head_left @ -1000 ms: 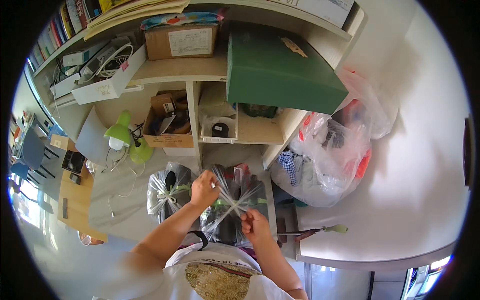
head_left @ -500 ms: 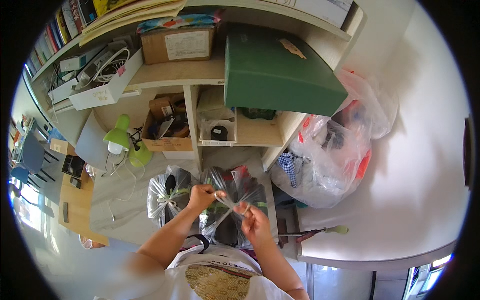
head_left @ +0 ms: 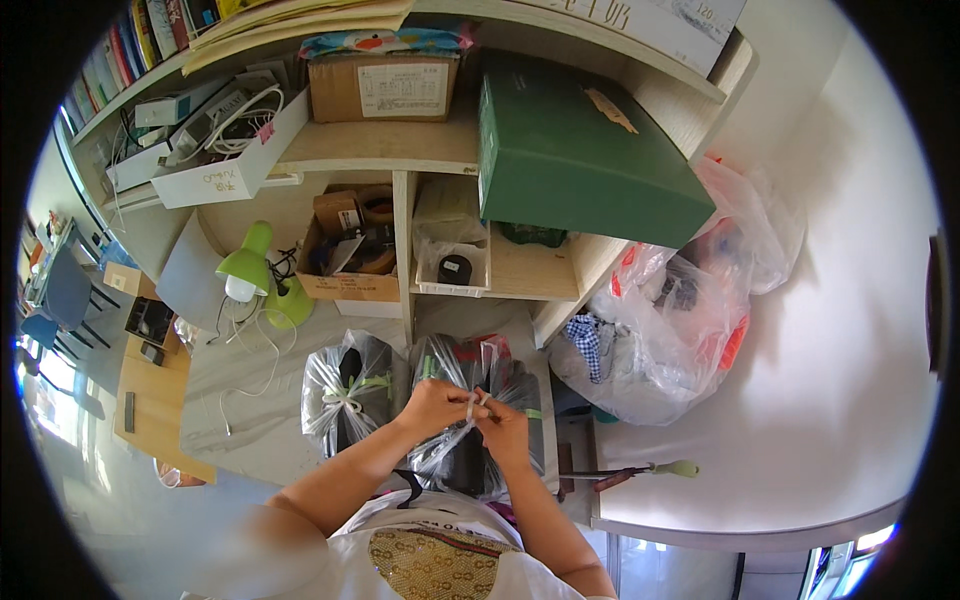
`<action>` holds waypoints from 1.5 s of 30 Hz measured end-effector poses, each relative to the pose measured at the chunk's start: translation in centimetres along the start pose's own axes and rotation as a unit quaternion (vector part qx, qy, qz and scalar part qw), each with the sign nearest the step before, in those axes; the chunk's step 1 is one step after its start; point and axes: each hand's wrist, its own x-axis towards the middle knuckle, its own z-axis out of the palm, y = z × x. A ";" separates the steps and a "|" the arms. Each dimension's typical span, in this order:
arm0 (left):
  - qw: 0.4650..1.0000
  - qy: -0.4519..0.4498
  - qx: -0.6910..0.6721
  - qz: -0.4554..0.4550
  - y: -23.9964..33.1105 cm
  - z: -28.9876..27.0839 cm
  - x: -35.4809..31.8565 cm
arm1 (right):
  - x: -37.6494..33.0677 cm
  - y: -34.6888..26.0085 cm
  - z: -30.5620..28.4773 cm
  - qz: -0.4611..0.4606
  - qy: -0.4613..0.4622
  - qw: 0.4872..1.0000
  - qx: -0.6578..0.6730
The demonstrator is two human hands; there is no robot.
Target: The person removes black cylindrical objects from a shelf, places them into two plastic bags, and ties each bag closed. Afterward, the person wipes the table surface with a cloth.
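1. Pinching, head view: left hand [head_left: 432, 405] & right hand [head_left: 505, 430] meet, both nipping thin plastic handle strips [head_left: 470, 408] of a clear bag of dark items [head_left: 470, 420] on the grey surface [head_left: 250, 410], just right of a tied bag [head_left: 350, 395] w/ green ribbon
2. Risk, I'd judge: strips look thin — a hard tug could tear them or slip the knot, spilling contents toward the desk lamp [head_left: 255, 275] side

We see wooden shelves [head_left: 400, 150] across the top, a white wall [head_left: 850, 300] at right, and a bright window [head_left: 35, 400] at far left.
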 end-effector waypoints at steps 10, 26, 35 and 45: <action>0.986 -0.033 0.162 0.039 1.3 0.3 2.2 | 0.6 1.5 0.9 0.034 0.019 0.988 0.151; 0.952 0.108 0.246 0.149 -2.6 -1.3 -0.4 | -0.5 -2.1 -3.2 0.303 -0.104 0.930 0.180; 0.955 0.124 0.229 0.139 -2.7 -0.5 -1.6 | -2.6 1.5 -2.6 0.173 -0.069 0.961 0.206; 0.975 0.134 0.143 0.105 -1.4 -1.2 -5.3 | -4.0 3.2 -6.1 -0.050 0.190 0.979 -0.062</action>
